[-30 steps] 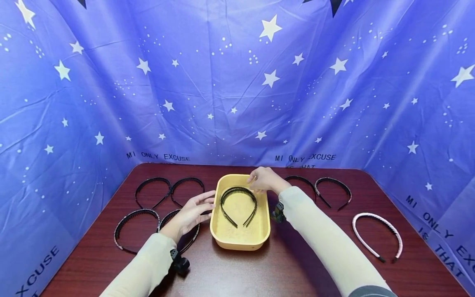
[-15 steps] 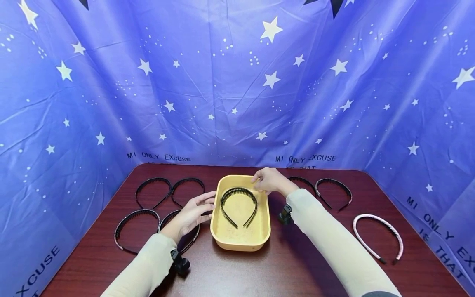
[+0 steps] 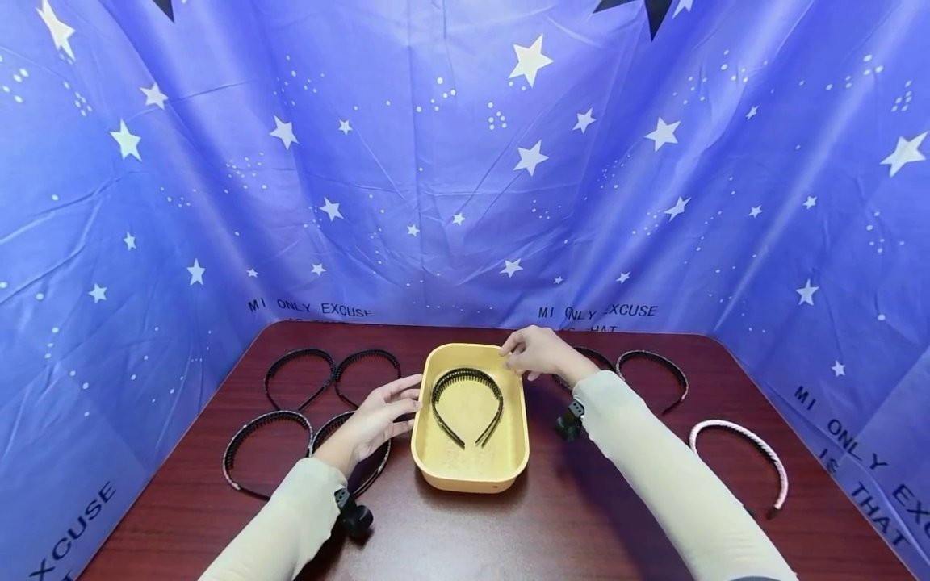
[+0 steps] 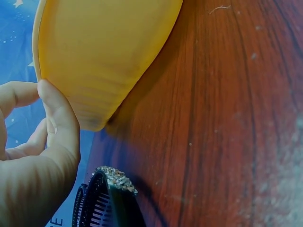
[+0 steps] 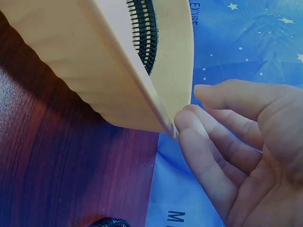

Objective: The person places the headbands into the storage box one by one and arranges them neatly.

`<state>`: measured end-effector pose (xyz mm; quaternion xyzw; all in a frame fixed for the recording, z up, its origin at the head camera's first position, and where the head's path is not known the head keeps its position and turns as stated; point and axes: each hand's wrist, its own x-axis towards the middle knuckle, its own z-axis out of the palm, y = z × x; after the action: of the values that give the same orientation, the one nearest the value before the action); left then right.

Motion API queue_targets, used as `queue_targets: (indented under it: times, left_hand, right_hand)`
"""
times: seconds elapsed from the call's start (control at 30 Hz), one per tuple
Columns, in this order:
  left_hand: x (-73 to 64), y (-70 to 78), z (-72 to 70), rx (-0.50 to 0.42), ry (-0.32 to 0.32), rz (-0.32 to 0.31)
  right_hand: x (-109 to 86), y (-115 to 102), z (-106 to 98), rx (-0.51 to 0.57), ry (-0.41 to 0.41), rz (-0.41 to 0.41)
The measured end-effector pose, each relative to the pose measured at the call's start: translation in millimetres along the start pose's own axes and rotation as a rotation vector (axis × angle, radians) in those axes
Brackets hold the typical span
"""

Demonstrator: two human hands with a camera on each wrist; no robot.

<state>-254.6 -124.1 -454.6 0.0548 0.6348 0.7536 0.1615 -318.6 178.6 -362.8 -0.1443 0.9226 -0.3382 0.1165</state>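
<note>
Hands apart on opposite sides, a person in pale sleeves (image 3: 654, 460) attends to a yellow tray (image 3: 465, 482) sitting mid-counter; directions are taken from the tray, with 12 o'clock toward the backdrop. Inside it lies a black toothed headband (image 3: 467, 374), arch toward 12 o'clock and tips toward 6 o'clock.

At 9 o'clock, the left hand (image 3: 374, 421) rests extended, spread fingertips against the tray's rim. At 1 o'clock, the right hand (image 3: 541, 353) is at the far corner, fingers loosely bent and thumb apart from them; whether its fingertips touch the rim is hard to tell.

Around the tray, 7 more headbands lie on the dark red-brown counter (image 3: 436, 541). Between 9 and 10 o'clock are 2 far-left headbands (image 3: 298, 353), side by side. Between 8 and 9 o'clock lie a near-left headband (image 3: 267, 416) and a glittering headband (image 4: 118, 179), the latter toothed and partly hidden by the left arm. Between 2 and 3 o'clock are 2 far-right headbands (image 3: 654, 355), 1 of them partly covered by the right arm. Just past 3 o'clock, a pale pink headband (image 3: 718, 424) is partly behind the right sleeve. A black device (image 3: 354, 515) is strapped at the left wrist. A blue backdrop (image 3: 465, 161) with white stars and black lettering encloses the scene.
</note>
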Motion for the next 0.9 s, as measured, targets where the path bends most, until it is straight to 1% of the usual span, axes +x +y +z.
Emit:
queue_targets:
  times: [0.13,0.4,0.5,0.7,0.9]
  left_hand:
    - [0.6,-0.2,0.0,0.006,0.005,-0.004]
    - [2.2,0.2,1.5,-0.012,0.022,-0.012]
    - [3.1,-1.0,1.8,-0.009,0.025,-0.008]
    - [2.8,-2.8,2.3,-0.006,0.019,-0.004]
    - [2.0,-1.5,2.6,-0.019,0.018,-0.005]
  right_hand:
    - [-2.7,0.4,-2.4,-0.008,0.000,-0.005]
    - [-9.1,3.0,-8.8,0.004,0.008,0.000]
    - [-12.2,5.6,-11.8,-0.005,0.019,0.007]
    - [-20.3,10.9,-18.9,-0.018,0.029,-0.003]
    - [-28.6,19.6,-27.4,-0.021,0.031,-0.010]
